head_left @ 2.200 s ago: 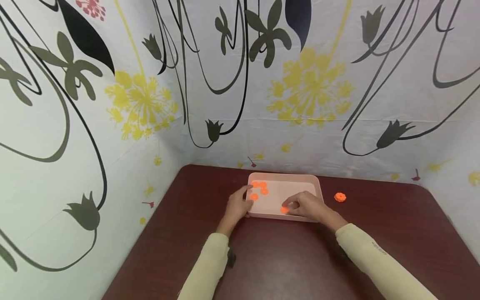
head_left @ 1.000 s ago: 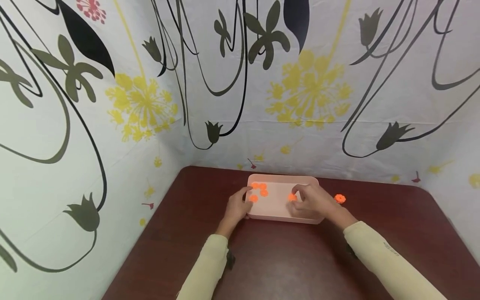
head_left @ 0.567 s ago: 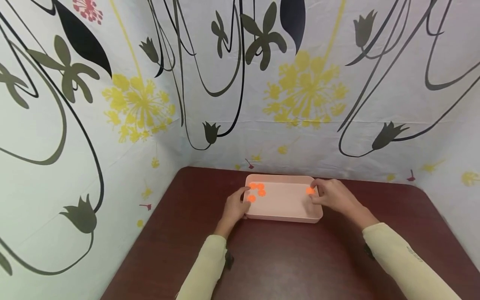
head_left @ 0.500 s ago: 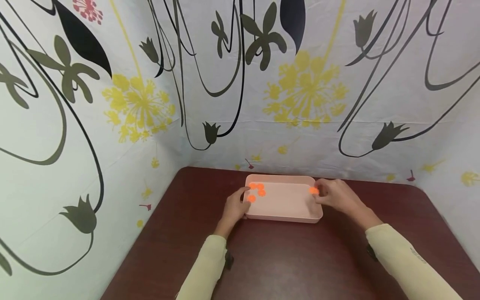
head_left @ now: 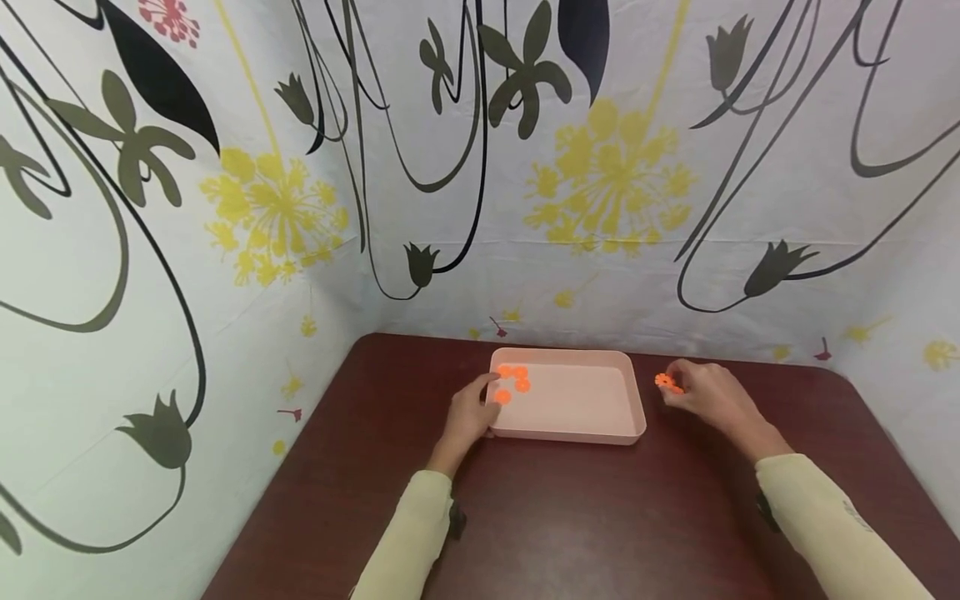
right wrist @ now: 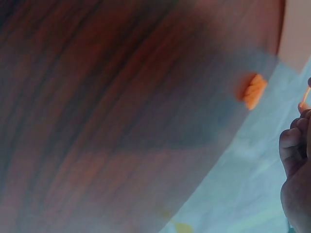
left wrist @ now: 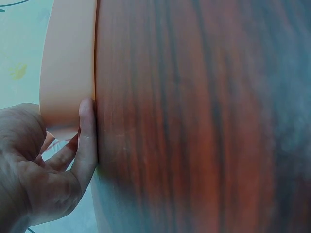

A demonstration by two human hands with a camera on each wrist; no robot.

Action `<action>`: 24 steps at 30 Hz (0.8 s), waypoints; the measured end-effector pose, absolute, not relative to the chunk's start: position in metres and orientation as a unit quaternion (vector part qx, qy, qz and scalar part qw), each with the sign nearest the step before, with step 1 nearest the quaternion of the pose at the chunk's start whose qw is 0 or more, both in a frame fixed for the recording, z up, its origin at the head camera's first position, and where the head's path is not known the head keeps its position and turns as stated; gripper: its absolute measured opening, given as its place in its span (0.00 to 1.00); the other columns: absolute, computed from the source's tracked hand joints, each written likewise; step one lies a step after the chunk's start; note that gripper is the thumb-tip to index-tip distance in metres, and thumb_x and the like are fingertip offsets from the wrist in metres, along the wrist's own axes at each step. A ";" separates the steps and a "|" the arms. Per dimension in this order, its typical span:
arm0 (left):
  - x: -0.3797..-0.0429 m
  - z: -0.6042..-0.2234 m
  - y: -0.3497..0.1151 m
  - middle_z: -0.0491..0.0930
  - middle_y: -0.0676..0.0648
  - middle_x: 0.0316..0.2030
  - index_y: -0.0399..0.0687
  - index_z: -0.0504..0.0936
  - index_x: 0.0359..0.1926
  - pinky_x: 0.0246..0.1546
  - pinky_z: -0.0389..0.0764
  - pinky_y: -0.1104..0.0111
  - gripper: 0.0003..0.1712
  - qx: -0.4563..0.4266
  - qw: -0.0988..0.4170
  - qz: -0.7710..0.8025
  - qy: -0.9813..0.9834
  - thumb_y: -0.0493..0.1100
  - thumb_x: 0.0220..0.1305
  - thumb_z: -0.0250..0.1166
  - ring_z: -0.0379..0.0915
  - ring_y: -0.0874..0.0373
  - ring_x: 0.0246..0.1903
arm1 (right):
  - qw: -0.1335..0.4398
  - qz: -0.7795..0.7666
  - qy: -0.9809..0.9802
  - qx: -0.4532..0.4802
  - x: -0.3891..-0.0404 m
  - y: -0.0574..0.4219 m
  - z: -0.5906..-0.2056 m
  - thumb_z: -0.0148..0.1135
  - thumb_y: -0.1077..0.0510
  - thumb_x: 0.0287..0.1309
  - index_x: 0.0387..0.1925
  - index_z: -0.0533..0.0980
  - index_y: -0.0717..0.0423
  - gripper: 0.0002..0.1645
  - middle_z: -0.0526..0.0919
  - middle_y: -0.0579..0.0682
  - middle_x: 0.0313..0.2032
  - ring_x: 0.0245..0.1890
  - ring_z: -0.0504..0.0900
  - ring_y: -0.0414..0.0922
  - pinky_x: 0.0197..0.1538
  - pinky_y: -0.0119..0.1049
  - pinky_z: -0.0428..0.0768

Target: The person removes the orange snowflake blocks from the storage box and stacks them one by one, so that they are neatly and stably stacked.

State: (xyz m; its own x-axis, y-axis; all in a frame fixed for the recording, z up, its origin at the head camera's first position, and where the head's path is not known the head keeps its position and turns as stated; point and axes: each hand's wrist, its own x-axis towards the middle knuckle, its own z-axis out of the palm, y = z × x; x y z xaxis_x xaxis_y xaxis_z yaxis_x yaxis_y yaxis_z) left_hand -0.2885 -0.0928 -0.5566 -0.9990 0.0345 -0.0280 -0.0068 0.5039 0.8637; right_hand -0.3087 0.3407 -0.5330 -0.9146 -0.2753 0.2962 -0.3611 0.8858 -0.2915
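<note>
At the left end of a pale pink tray (head_left: 577,404), my left hand (head_left: 468,414) grips the rim; the left wrist view has the same hand (left wrist: 46,174) with its fingers against the tray's side wall (left wrist: 68,63). Beyond the tray's right end, my right hand (head_left: 716,398) pinches a thin orange flower-shaped disc (head_left: 663,380). Close under it on the table is a small stack of similar orange discs (head_left: 678,389), partly covered in the head view. The right wrist view has the stack (right wrist: 255,91) apart from the held disc (right wrist: 305,95), with only part of the right hand (right wrist: 295,165) visible.
Several orange discs (head_left: 522,386) lie in the tray's far left corner, near the left fingers. The dark reddish-brown table (head_left: 570,517) ends at the back against a hanging cloth (head_left: 450,208) with a plant print.
My right hand carried the orange disc from the tray's near side rightwards across the tray, over its right rim, to the stack outside. The left hand stayed on the tray.
</note>
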 end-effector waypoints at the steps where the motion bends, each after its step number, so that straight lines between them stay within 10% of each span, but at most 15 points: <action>1: -0.289 -0.556 -0.093 0.83 0.42 0.40 0.58 0.75 0.74 0.16 0.83 0.66 0.34 0.007 0.021 0.497 0.868 0.34 0.68 0.61 0.72 0.56 0.12 | 0.122 0.171 -0.964 0.161 -0.309 0.344 -0.534 0.75 0.55 0.54 0.43 0.82 0.61 0.18 0.78 0.44 0.23 0.22 0.71 0.39 0.26 0.33 0.69; 11: -0.292 -0.555 -0.093 0.78 0.38 0.62 0.57 0.76 0.72 0.16 0.85 0.64 0.35 0.013 0.012 0.485 0.874 0.33 0.65 0.64 0.74 0.56 0.12 | 0.094 0.171 -0.971 0.141 -0.308 0.358 -0.543 0.75 0.55 0.54 0.46 0.81 0.64 0.21 0.78 0.44 0.21 0.22 0.71 0.40 0.25 0.34 0.69; 24: -0.290 -0.555 -0.093 0.81 0.38 0.54 0.57 0.76 0.72 0.16 0.85 0.64 0.35 0.013 0.013 0.487 0.873 0.33 0.65 0.63 0.74 0.57 0.12 | 0.058 0.181 -0.975 0.113 -0.309 0.361 -0.551 0.75 0.54 0.56 0.46 0.82 0.65 0.22 0.77 0.46 0.22 0.23 0.71 0.42 0.25 0.34 0.68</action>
